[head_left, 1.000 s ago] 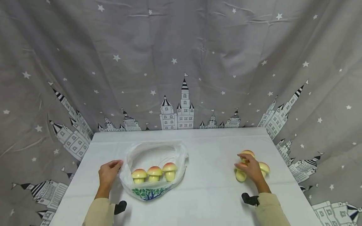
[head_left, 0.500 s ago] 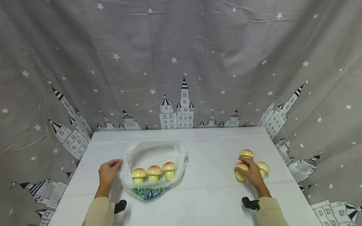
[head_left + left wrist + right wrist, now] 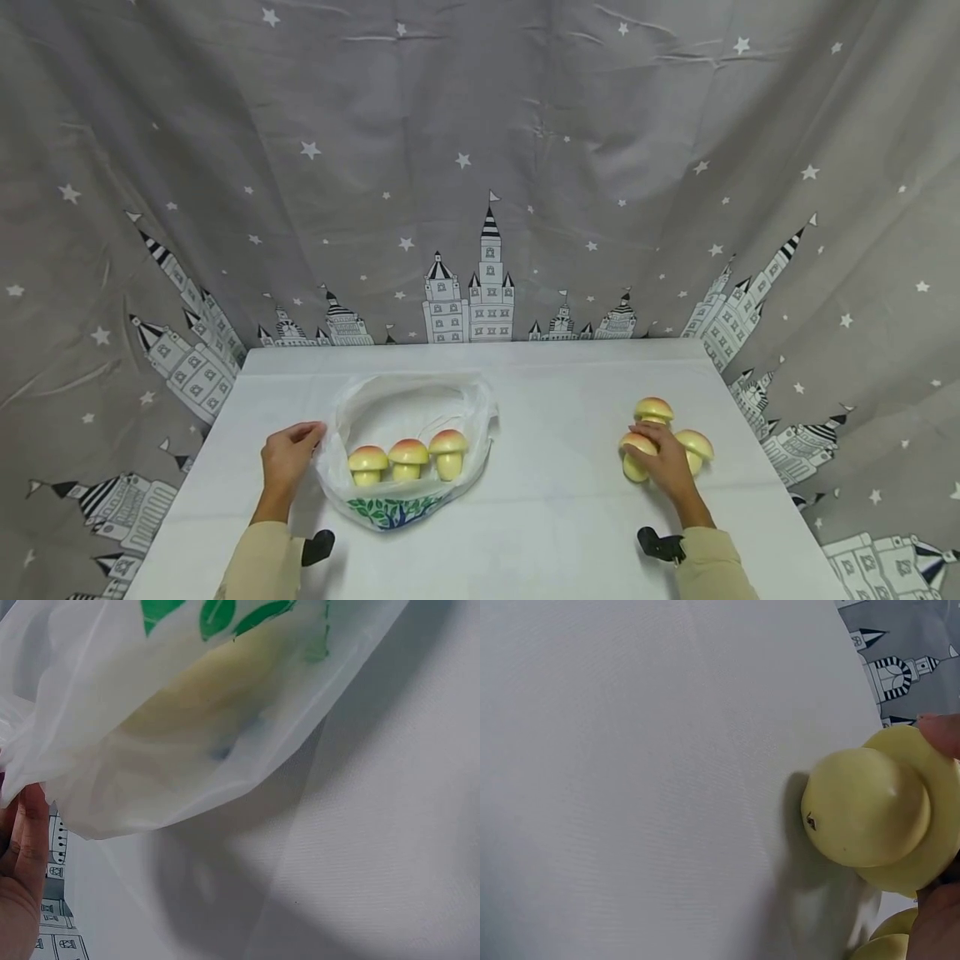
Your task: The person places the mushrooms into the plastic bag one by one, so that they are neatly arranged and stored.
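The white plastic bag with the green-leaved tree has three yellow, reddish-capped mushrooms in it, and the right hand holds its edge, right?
Not the right hand: the head view shows the left hand holding the white plastic bag by its edge.

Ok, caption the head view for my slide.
Left hand holding a white bag with three mushrooms inside, right hand gripping another mushroom near two more on the table.

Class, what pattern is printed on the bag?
The bag bears a blue tree with green leaves, clearest in the head view.
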`<state>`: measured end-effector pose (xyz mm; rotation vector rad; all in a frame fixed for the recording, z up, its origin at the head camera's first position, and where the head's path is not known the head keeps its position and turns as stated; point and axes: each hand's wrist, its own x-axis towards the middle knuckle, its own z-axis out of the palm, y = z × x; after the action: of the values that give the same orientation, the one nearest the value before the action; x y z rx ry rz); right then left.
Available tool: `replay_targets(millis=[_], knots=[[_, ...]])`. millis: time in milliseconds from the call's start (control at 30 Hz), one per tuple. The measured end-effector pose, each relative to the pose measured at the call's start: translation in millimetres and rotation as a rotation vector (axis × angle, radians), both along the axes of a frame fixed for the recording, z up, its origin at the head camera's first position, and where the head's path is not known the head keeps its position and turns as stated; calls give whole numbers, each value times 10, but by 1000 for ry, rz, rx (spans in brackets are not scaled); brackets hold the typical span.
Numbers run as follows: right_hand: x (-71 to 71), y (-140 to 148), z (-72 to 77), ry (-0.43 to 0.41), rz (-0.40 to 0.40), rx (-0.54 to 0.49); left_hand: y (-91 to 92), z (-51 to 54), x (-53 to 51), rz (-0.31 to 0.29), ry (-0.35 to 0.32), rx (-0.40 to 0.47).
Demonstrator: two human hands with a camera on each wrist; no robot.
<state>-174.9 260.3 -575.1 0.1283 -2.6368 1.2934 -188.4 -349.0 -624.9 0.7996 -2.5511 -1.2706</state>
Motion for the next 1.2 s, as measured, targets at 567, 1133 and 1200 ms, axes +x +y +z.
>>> replay_targets(millis=[567,1133,1200], knots=[[60,-26,-99,-33,32,-72,-4,-1,-22,-7,22,-12],[112,0,-84,-137,-22,-118,-5,-8,-18,-2,4,-18],[116,-6,-84,-137,-31,-130,-3,-5,-17,-2,6,-20]])
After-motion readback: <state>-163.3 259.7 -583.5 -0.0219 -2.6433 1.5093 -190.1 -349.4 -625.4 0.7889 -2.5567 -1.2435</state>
